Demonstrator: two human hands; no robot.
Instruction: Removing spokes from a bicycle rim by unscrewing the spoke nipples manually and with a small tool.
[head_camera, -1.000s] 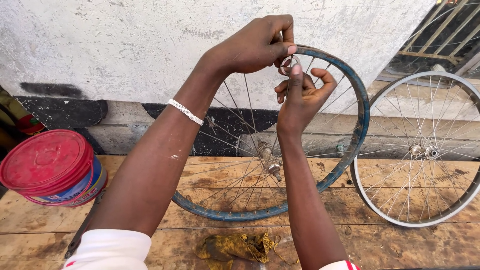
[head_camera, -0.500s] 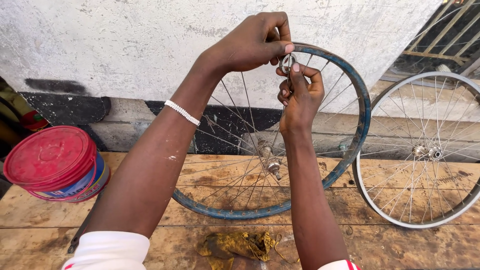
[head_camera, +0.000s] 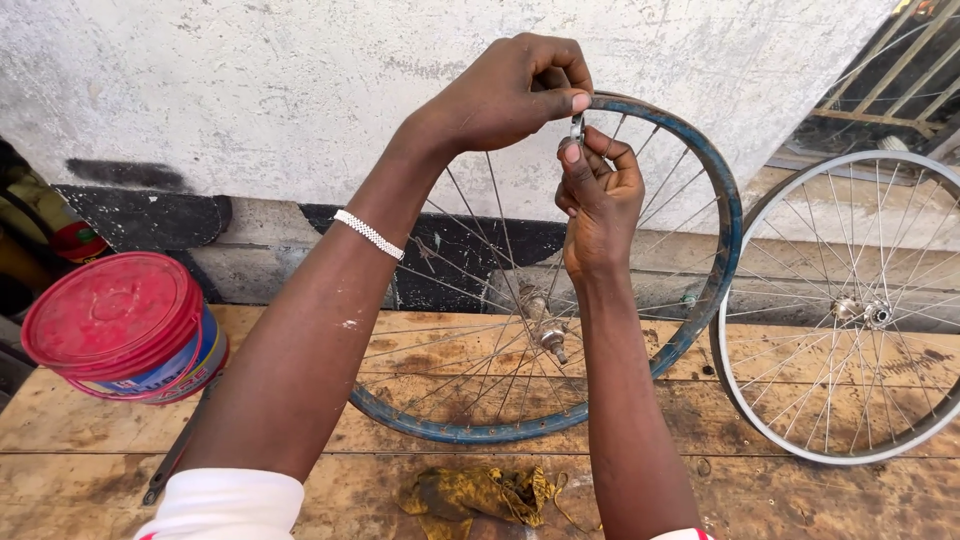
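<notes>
Both hands pinch a small silver metal tool (head_camera: 577, 128) at the blue-rimmed spoked wheel (head_camera: 722, 200).
Left hand (head_camera: 510, 90) and right hand (head_camera: 597, 195) sit lower than before; the tool seemingly stands upright.

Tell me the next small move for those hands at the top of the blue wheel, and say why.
Probably a small turn of the metal tool. Both the left hand and right hand pinch it at the blue rim, where a spoke ends, and the wheel leans steady on the wooden bench.
</notes>
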